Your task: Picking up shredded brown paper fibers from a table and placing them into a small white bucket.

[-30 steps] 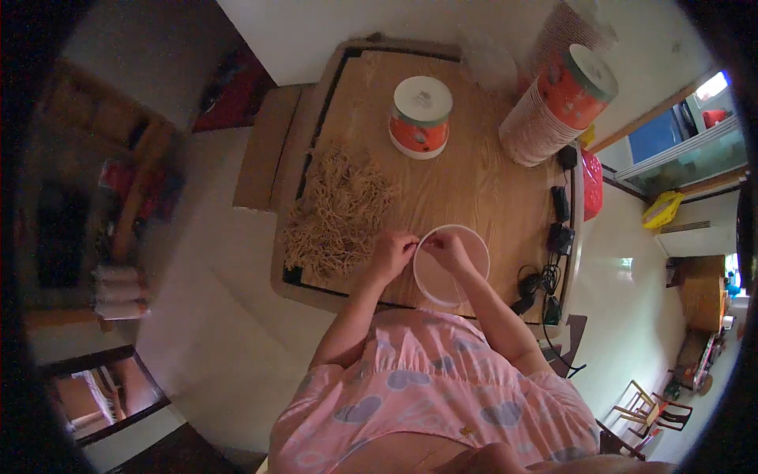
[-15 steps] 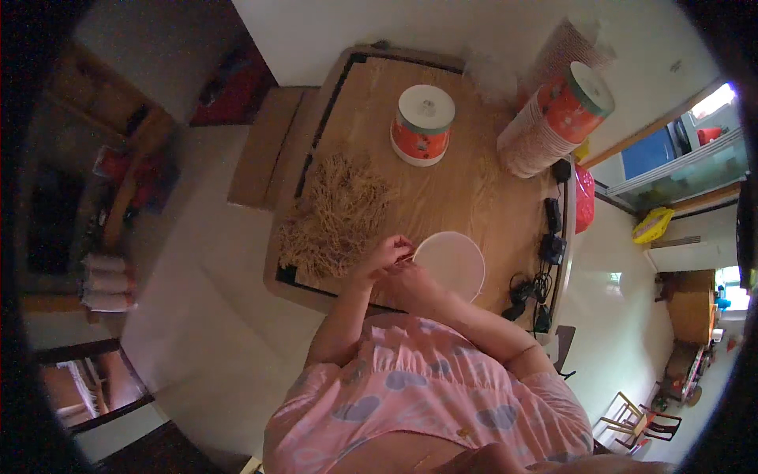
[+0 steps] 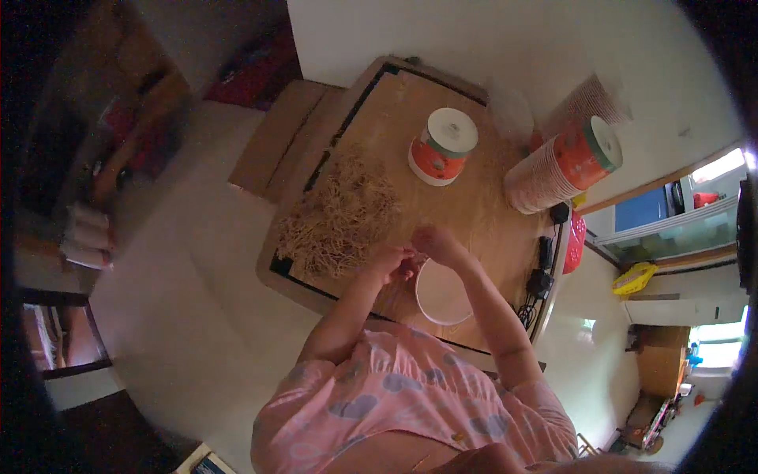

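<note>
I see the right hand [image 3: 437, 243] has swung to the left hand's [image 3: 394, 264] two o'clock; what either grip holds, I cannot tell. One round white tub [image 3: 444, 296] sits at four, one tangled tan stringy heap [image 3: 339, 215] at ten.

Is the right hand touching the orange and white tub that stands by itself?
Apart. The head view shows it: a strip of bare tabletop separates the right hand from the lower rim of the orange and white tub.

A round white tub [image 3: 444, 296] stands mouth up on the wooden surface [image 3: 499, 237], near the person's edge, pale inside showing, its rim close by the left hand [image 3: 395, 265].
</note>
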The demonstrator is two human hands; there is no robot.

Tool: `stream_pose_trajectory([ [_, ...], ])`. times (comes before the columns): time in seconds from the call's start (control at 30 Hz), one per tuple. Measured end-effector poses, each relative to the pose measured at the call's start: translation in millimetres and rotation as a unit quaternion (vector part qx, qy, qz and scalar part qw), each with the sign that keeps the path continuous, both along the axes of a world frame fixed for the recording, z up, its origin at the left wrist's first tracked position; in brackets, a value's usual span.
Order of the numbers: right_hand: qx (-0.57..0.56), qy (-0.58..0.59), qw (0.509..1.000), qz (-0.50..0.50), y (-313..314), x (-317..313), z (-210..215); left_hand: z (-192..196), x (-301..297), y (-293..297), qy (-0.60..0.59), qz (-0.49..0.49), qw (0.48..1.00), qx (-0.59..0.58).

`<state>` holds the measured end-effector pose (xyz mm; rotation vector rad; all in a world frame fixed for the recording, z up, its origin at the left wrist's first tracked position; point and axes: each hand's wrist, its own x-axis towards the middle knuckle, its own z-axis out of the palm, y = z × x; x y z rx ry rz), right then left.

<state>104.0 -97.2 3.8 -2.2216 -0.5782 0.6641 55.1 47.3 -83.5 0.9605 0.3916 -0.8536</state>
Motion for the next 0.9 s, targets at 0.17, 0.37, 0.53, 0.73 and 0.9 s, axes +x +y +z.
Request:
stream_pose_trajectory([
  [0.17, -0.01, 0.095, 0.995, -0.041, -9.6, 0.4, -33.9, -25.8, 2.5, -6.3, 0.03, 0.021, 0.998, -0.043],
  [0.37, 0.048, 0.046, 0.998, -0.006, -13.1, 0.2, -47.3, -51.2, 0.0, -9.9, 0.074, 0.072, 0.99, -0.094],
  [0.53, -0.014, 0.052, 0.999, 0.007, -8.0, -6.1, -38.4, -58.0, -2.0, -23.5, 0.12, 0.122, 0.974, -0.148],
  [0.73, 0.142, 0.193, 0.97, -0.036, -4.8, -22.3, -10.7, -47.9, -5.4, -29.0, 0.087, 0.154, 0.966, -0.188],
  [0.9, 0.168, 0.307, 0.936, -0.041, -5.8, -20.6, 17.5, -54.5, -1.8, -31.7, 0.083, 0.194, 0.957, -0.199],
])
